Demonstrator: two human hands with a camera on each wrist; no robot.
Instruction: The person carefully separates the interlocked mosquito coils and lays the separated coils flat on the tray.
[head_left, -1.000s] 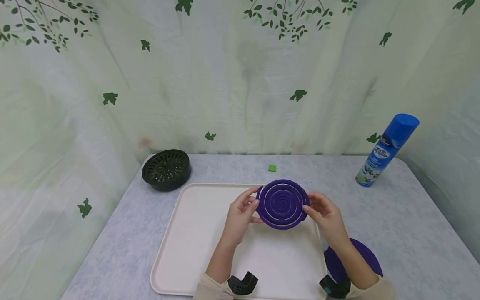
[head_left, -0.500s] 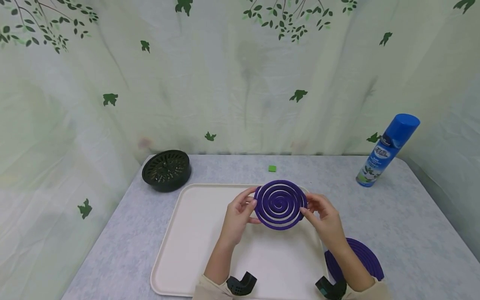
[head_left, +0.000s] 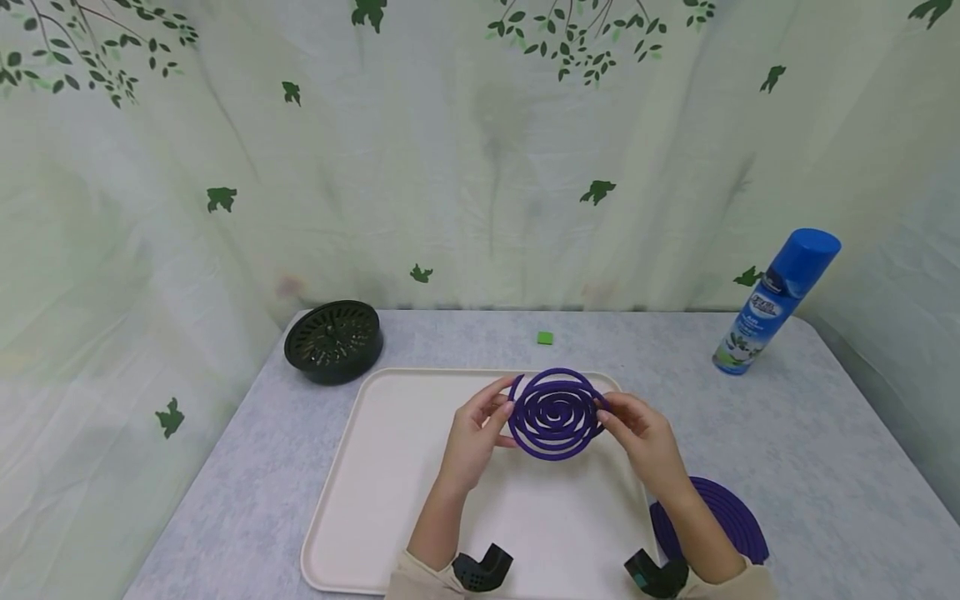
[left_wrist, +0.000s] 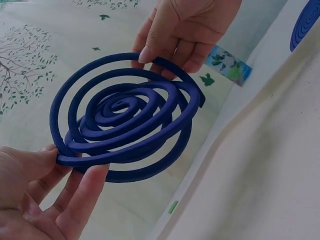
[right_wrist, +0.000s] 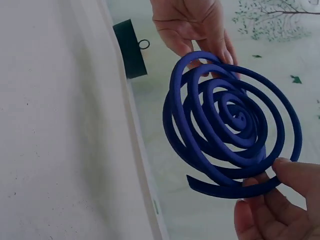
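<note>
Both hands hold up a pair of purple mosquito coils [head_left: 557,408] above the tray. The left hand [head_left: 472,437] pinches the left rim between thumb and fingers; the right hand [head_left: 647,437] pinches the opposite rim. In the left wrist view the coils' rings [left_wrist: 87,161] are spread apart and cross each other, with gaps between the turns. A tapered outer end [right_wrist: 197,185] sticks out near the right hand in the right wrist view. More purple coils [head_left: 726,512] lie at the tray's right edge, partly hidden by the right forearm.
A white tray [head_left: 390,483] lies on the grey table [head_left: 825,467]. At the back left stands a round black slotted holder [head_left: 333,342]. A blue spray can [head_left: 772,300] stands at the back right. Behind the tray lies a small green piece [head_left: 544,337].
The coils, nearly flat and closely nested a second ago, have opened at the gaps and twisted into crossing rings. The right hand has moved slightly left and down.
</note>
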